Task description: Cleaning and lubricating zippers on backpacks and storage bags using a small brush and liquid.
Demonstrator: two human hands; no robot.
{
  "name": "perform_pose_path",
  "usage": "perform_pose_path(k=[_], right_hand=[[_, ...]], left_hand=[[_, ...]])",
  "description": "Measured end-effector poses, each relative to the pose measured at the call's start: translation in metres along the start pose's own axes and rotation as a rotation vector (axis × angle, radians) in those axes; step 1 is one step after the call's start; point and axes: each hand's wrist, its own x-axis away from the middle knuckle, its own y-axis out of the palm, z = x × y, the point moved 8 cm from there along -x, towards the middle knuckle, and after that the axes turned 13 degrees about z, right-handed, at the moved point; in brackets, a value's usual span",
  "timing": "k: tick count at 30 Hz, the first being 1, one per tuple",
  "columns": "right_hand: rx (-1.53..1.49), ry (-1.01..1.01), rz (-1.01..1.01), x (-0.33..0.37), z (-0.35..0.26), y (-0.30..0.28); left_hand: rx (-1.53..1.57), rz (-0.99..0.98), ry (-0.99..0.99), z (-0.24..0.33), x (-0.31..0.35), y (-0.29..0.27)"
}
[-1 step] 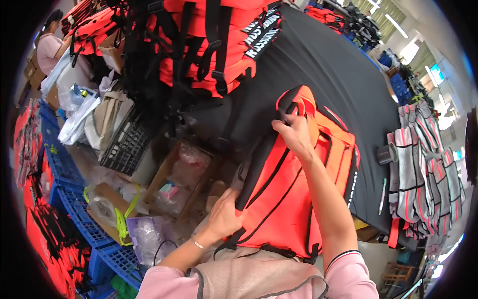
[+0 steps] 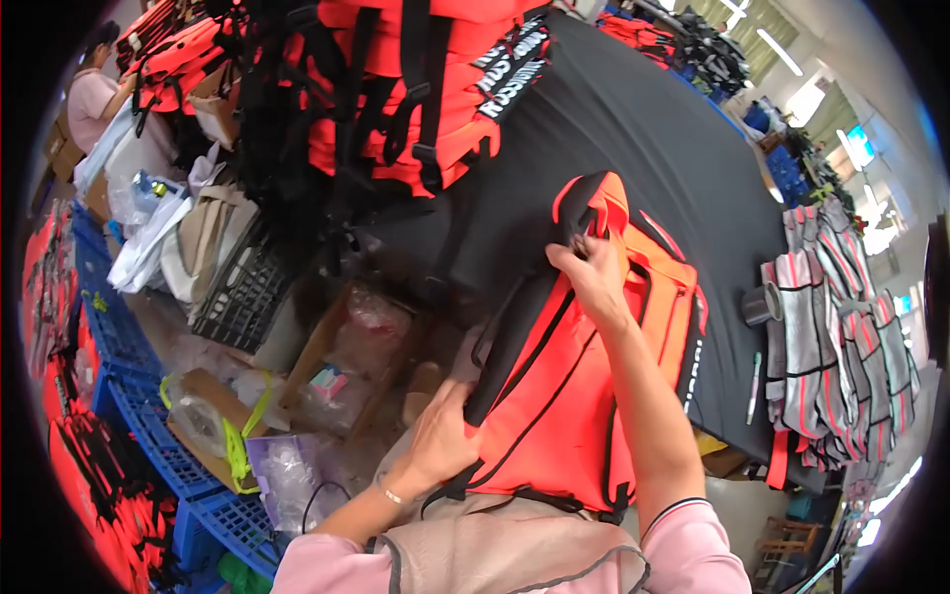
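Observation:
An orange-red backpack (image 2: 554, 426) with black trim and cords lies in front of me, its lower end against my apron. My left hand (image 2: 442, 436) is closed round the black side edge of the bag, near its lower left. At the upper end, my right hand (image 2: 594, 272) has its fingers bent together at the dark opening under the raised top flap (image 2: 604, 193). Its fingertips are partly hidden, so whether they pinch the fabric or a small part such as a zipper pull is unclear.
Stacked orange and black bags (image 2: 426, 99) stand on the black-covered table (image 2: 643, 119). Grey striped pieces (image 2: 831, 337), a metal cup (image 2: 762, 304) and a pen (image 2: 754, 389) lie at right. Blue crates (image 2: 139, 396) and an open carton (image 2: 361, 346) are at left. Another person (image 2: 94, 99) stands far left.
The right hand's fingers have turned slightly and drawn closer together at the opening. The left hand keeps its hold on the backpack's edge. The whole view has shifted a little.

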Motion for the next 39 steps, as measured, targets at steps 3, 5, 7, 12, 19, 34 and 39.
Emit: perform_pose_path(k=[3,5,7,12,19,34,39], right_hand=[[-0.612,0.166,0.120,0.031,0.030,-0.035],[-0.950,0.187,0.169,0.048,0.069,-0.055],[-1.111,0.172,0.081,0.066,0.072,-0.063],[-1.306,0.317,0.190,0.090,0.130,-0.071],[-1.224,0.387,0.308,0.102,0.158,-0.081],[-1.144,0.266,0.185,0.084,0.110,-0.055],[-1.030,0.274,0.230,0.086,0.107,-0.052]], left_hand=[[0.025,0.083,0.079,0.026,0.015,-0.004],[0.026,0.076,0.175,0.044,0.022,-0.004],[0.006,0.051,0.227,0.047,0.027,-0.002],[-0.091,0.020,0.263,0.045,0.039,0.008],[-0.061,0.050,0.250,0.050,0.042,0.006],[-0.590,0.161,0.455,0.071,-0.011,-0.004],[-0.050,0.016,0.428,0.091,-0.070,0.012]])
